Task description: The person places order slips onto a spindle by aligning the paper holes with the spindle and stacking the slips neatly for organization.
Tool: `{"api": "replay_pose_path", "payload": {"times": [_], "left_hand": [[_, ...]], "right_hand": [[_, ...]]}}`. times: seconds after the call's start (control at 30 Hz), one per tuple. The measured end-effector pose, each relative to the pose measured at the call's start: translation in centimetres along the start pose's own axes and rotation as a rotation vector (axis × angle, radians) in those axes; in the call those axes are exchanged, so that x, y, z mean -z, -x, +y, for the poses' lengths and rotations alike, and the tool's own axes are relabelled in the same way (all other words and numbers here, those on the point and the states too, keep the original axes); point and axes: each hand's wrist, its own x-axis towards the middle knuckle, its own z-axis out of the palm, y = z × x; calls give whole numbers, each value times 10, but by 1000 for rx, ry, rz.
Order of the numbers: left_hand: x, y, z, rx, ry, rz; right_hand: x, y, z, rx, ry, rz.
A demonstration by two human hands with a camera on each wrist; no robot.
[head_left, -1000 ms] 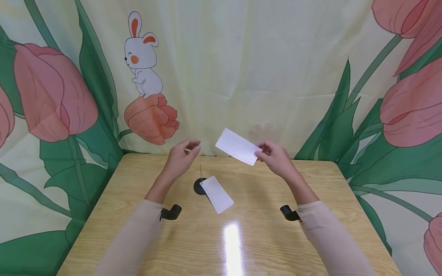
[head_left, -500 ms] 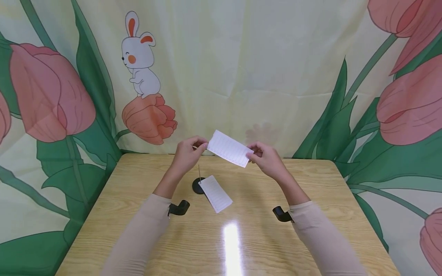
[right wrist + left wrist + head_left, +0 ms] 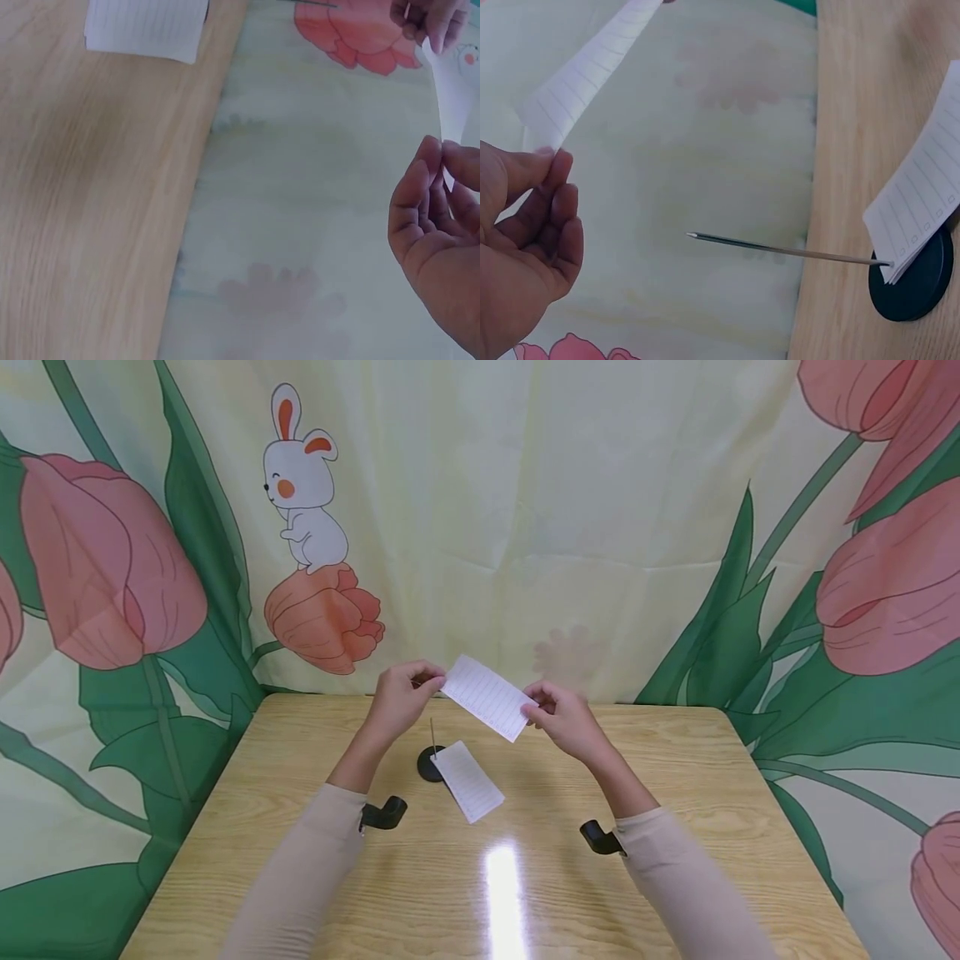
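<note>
A lined white paper slip [image 3: 487, 697] is held in the air over the far part of the table. My left hand [image 3: 402, 700] pinches its left corner between thumb and fingers, which the left wrist view shows closely. At the other end, my right hand [image 3: 564, 720] pinches the slip's right edge. Below stands a bill spike, with a round black base [image 3: 911, 289] and a thin upright metal spike [image 3: 780, 250]. Several lined slips [image 3: 922, 184] are stuck on it at one corner, lying low against the base and reaching toward the front right.
The wooden table [image 3: 660, 860] ends at a curtain [image 3: 600, 510] printed with tulips and a rabbit. Black wrist camera mounts [image 3: 384, 812] sit on both forearms. A bright light reflection lies on the table's front middle.
My left hand has reached the slip and taken its left corner. The right hand has moved left and lower with the slip. The spike and its slips stay in place.
</note>
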Motion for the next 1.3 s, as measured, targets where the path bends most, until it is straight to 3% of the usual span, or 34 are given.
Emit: {"api": "replay_pose_path", "payload": {"times": [0.6,0.93,1.3], "left_hand": [[11,1,-18,94,-85,-162],[8,0,-31,132,-111,-201],[6,-1,-41,130,-127,-234]], "right_hand": [[-40,16,17,-77,15,-78],[-56,17,25,-141,-32,-79],[-61,19,30,-167,-39,-88]]}}
